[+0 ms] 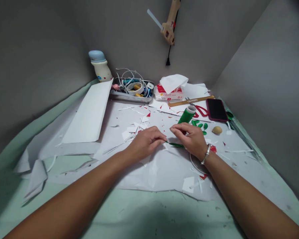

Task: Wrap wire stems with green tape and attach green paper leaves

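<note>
My left hand (147,142) and my right hand (190,137) rest close together on white paper sheets (154,166), fingers curled in a pinch. Between them runs a thin green strip or stem (175,144); both hands seem to grip it, the left at its left end. A roll of green tape (187,115) lies just behind my right hand, with several small green leaf cut-outs (200,125) beside it. A silver bangle is on my right wrist.
Red and white paper scraps litter the sheets. At the back: a metal tray of cables and tape (132,90), a tissue pack (169,90), a bottle (101,67), a wooden ruler (190,100), red scissors (201,110), a phone (216,110). A glue gun (169,23) hangs on the wall.
</note>
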Available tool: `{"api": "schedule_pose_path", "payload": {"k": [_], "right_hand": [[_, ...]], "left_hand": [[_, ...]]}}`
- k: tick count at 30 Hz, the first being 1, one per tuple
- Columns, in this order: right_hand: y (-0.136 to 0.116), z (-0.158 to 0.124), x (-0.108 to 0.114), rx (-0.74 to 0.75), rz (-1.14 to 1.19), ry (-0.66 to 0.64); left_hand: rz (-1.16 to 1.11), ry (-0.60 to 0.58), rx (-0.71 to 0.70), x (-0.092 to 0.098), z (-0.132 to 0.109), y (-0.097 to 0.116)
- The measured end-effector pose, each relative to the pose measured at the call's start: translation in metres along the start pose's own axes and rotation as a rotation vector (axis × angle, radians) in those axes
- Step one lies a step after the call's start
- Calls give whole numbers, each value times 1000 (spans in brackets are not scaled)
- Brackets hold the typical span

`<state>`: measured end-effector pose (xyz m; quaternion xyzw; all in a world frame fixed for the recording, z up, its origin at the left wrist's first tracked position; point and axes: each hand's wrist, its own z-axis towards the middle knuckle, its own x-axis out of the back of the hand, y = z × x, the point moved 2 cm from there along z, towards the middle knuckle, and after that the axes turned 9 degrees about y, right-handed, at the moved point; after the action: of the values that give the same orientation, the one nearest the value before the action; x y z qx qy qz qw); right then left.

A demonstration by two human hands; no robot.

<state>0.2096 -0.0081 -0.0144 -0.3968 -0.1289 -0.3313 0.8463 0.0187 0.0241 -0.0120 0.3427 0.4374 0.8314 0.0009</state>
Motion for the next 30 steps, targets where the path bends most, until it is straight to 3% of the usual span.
{"api": "schedule_pose_path", "payload": {"k": [3,6,10,14,17,20,24,27,30], "right_hand": [[4,-2,-4,-1,-9,-100],[-5,-7,-11,131,-59,-226],[-22,-13,-15,354,-163,-282],[-26,-10,-9,401,-180,-171],[-20,-5,-4,274,-102,-76],[-8,-1,0,112,-33,0],[2,-2,-1,39,-54,-57],[-3,-7,-7,150,-102,-178],[-16,-12,-13,287,-155,-279]], "left_hand": [[-125,107,134,6,2,0],[-152,203,246,9,3,-3],[11,265,230,8,2,-9],[229,144,108,1,0,-11],[273,1,-14,-4,-1,-8],[132,-64,-67,-4,-1,-4],[-103,72,96,3,1,0],[-143,204,245,8,3,-2],[-65,286,283,9,3,-5]]}}
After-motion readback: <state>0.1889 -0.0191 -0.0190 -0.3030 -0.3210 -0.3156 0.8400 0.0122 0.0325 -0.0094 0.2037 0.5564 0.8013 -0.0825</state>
